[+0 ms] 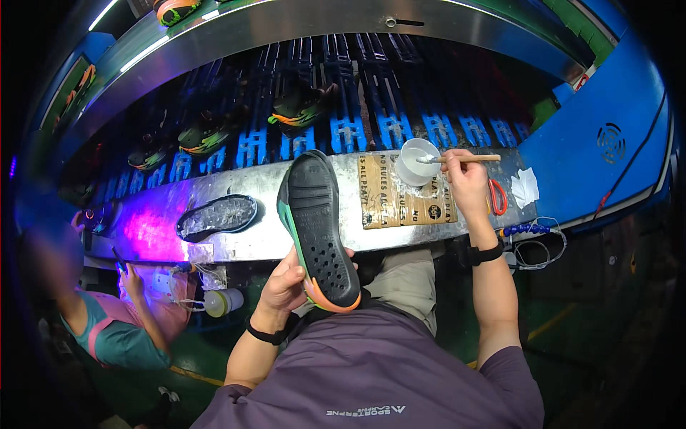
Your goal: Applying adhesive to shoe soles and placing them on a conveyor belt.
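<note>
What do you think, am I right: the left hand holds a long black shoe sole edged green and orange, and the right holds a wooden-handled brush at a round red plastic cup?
Not quite: the head view shows that the round plastic cup is whitish, not red. The left hand does hold the black, green and orange shoe sole, and the right hand the wooden-handled brush.

Metal bench (pixel 271 232), purple glow (pixel 153 227) at left, blue panel (pixel 572 136) at right, yellow-lined green floor (pixel 459 322)

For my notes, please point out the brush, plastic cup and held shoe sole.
Brush (pixel 489 157), head view: wooden handle.
Plastic cup (pixel 410 175), head view: outer wall.
Shoe sole (pixel 318 225), head view: black middle.
</note>
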Demonstrator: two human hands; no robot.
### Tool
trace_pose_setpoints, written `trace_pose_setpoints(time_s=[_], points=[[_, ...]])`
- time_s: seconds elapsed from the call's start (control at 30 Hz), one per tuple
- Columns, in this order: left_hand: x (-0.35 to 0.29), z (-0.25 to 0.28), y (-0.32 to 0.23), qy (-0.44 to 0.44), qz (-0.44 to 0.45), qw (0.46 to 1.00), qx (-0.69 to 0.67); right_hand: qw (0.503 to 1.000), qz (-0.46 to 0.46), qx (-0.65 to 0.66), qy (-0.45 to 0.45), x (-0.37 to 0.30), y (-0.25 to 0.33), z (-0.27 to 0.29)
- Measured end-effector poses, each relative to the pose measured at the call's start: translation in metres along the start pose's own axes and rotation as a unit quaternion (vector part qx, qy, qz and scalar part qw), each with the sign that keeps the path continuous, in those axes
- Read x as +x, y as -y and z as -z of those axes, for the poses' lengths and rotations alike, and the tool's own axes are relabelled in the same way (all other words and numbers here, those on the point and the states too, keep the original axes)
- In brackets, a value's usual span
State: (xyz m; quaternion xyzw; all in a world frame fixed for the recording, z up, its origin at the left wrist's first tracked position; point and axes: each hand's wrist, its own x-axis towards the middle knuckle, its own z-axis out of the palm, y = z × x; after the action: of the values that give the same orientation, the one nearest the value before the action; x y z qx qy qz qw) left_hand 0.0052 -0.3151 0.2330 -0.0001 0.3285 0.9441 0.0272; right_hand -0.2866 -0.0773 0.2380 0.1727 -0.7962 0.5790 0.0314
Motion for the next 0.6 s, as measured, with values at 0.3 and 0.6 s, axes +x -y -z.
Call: trace_pose_setpoints(time_s=[0.3, 0.6], points=[[0.004, 0.009, -0.006, -0.098, -0.069, 0.986, 0.115, 0.981, 0.059, -0.177, 0.057, 0.012, 0.006, -0.007], [0.000, 0.008, -0.020, -0.182, -0.090, 0.948, 0.245, 0.992, 0.068, -0.103, 0.026, 0.001, 0.011, -0.010]])
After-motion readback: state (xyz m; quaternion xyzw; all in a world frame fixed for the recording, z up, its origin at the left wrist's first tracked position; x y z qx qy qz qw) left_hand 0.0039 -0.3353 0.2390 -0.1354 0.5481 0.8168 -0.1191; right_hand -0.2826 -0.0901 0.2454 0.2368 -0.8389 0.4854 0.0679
